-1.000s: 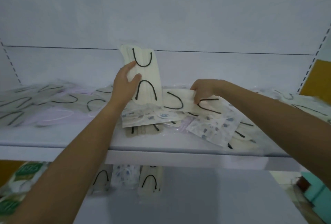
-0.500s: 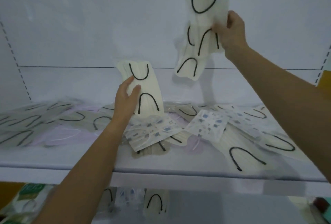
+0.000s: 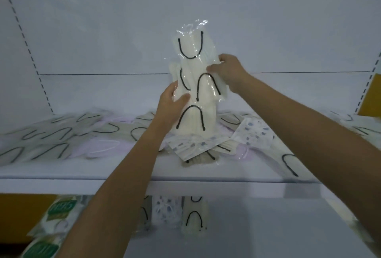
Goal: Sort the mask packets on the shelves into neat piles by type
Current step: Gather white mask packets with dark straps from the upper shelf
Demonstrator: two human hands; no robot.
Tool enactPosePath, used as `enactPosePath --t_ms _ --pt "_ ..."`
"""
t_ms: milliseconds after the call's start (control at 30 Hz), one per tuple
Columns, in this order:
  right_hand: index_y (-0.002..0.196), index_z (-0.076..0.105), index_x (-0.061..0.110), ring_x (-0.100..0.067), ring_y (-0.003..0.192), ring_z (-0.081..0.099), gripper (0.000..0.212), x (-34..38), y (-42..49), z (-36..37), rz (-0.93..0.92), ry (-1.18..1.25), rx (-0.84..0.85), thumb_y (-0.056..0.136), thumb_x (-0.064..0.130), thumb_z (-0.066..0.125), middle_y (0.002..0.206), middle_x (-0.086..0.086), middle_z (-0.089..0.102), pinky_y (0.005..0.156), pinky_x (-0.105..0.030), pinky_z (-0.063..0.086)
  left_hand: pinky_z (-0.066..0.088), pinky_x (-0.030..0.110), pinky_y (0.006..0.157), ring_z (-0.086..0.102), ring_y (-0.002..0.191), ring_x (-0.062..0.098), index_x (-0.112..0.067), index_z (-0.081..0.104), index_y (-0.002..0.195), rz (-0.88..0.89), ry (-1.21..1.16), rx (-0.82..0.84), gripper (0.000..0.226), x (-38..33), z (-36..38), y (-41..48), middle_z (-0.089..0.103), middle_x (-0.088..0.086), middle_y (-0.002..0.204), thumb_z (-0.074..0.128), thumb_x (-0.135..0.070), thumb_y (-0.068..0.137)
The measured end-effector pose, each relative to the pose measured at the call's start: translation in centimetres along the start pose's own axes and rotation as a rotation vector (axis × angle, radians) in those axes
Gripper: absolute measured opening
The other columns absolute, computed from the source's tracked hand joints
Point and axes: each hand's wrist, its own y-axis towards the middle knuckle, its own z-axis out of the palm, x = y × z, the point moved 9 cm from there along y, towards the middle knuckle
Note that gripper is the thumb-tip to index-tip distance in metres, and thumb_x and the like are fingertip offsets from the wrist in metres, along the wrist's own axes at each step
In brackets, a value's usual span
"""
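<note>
Reaches both bare forearms up toward 12 o'clock, left in from 7 o'clock, right in from 4 o'clock, converging mid-frame. Grips cream mask packets [image 3: 206, 86] at their 9 o'clock edge with left hand [image 3: 171, 105], thumb across the front, fingers behind. Pinches their 3 o'clock edge higher up with right hand [image 3: 229, 72], fingers curled, back of hand to camera. Hands close, not touching.

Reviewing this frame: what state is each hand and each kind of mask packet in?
Lower cream mask packet with black ear loops: upright, lifted off the white shelf.
Upper clear-wrapped cream mask packets: upright, overlapping the lower one.
Left hand: grips the lower packet.
Right hand: pinches the upper packets.
Blue-speckled white mask packets: lying loose, unsorted.
Lilac mask packets: lying flat, left side.
</note>
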Motion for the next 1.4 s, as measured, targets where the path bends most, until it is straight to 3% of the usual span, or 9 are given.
enactPosePath --t_ms 133,200,300,500,667,933,1067,1200,1400 --pt "0.088 0.058 0.003 -0.021 0.074 0.056 0.009 -2.7 -3.2 2.6 0.106 -0.065 0.078 0.086 0.011 0.061 0.084 -0.009 0.058 0.052 -0.021 0.043 0.031 0.033 0.112 0.031 0.136 0.011 -0.019 0.015 0.148 0.102 -0.059 -0.057 0.068 -0.6 -2.2 -1.3 0.023 0.001 0.154 0.052 -0.003 0.092" --pt "0.077 0.054 0.008 -0.015 0.065 0.055 0.014 -4.2 -4.7 3.7 0.143 -0.046 0.074 0.088 0.014 0.06 0.077 -0.004 0.056 0.041 -0.013 0.041 0.027 0.03 0.114 0.031 0.136 0.01 -0.014 0.026 0.146 0.065 -0.11 -0.077 0.053 -0.4 -2.2 -1.5 0.029 0.002 0.151 0.047 -0.012 0.097" --pt "0.109 0.052 -0.001 -0.017 0.078 0.057 0.036 -5.9 -5.8 3.1 0.148 -0.065 -0.06 0.085 0.024 0.064 0.096 -0.008 0.059 0.047 -0.016 0.041 0.029 0.033 0.114 0.039 0.132 0.01 -0.013 0.039 0.141 -0.131 -0.299 -0.038 0.048 0.4 -0.5 -2.1 0.041 0.0 0.145 0.044 -0.032 0.098" --pt "0.114 0.046 0.005 -0.018 0.091 0.059 0.041 -8.4 -8.8 -3.1 0.214 -0.07 -0.136 0.089 0.036 0.058 0.106 -0.005 0.056 0.073 -0.028 0.047 0.039 0.033 0.105 0.04 0.129 0.019 -0.015 0.028 0.144 -0.026 -0.122 0.153 0.064 -1.3 4.4 -3.9 0.035 0.006 0.145 0.055 0.002 0.088" --pt "0.106 0.051 0.013 -0.012 0.073 0.055 0.017 -9.0 -9.8 -16.0 0.22 -0.185 -0.168 0.093 0.024 0.054 0.102 -0.008 0.056 0.067 -0.025 0.044 0.027 0.032 0.114 0.026 0.138 0.013 -0.016 0.019 0.147 0.074 -0.155 0.179 0.076 -4.0 9.3 -4.7 0.022 0.002 0.153 0.051 0.012 0.084" --pt "0.112 0.064 0.025 -0.018 0.101 0.056 0.024 -16.6 -12.3 -24.6 0.331 -1.114 0.492 0.088 0.028 0.062 0.117 -0.003 0.061 0.086 -0.025 0.041 0.038 0.034 0.106 0.044 0.125 0.02 -0.008 0.038 0.138 0.007 -0.138 0.135 0.055 -5.1 19.0 -5.5 0.043 0.01 0.139 0.052 0.008 0.087" --pt "0.106 0.06 0.037 -0.008 0.097 0.051 0.023 -17.2 -13.0 -24.0 0.161 -1.049 0.602 0.084 0.04 0.064 0.115 0.004 0.055 0.083 -0.024 0.036 0.035 0.021 0.103 0.042 0.122 0.012 -0.012 0.039 0.138 -0.01 -0.02 0.097 0.056 -5.2 21.2 -6.7 0.044 -0.001 0.132 0.052 0.005 0.086" --pt "0.129 0.043 0.033 -0.012 0.108 0.049 0.065 -17.7 -12.6 -24.1 0.204 -1.038 0.699 0.073 0.056 0.067 0.122 0.008 0.049 0.093 -0.027 0.037 0.039 0.03 0.105 0.044 0.124 0.013 -0.017 0.039 0.138 -0.054 0.03 -0.04 0.056 -5.2 19.2 -7.6 0.045 -0.004 0.132 0.053 0.002 0.087" --pt "0.136 0.038 0.029 -0.013 0.105 0.048 0.076 -17.5 -12.5 -24.0 0.156 -1.031 0.763 0.072 0.053 0.07 0.115 0.009 0.048 0.094 -0.027 0.036 0.048 0.007 0.077 0.053 0.106 0.007 -0.016 0.042 0.136 -0.099 0.018 -0.156 0.055 -5.3 17.2 -9.5 0.05 -0.005 0.121 0.051 0.006 0.086"
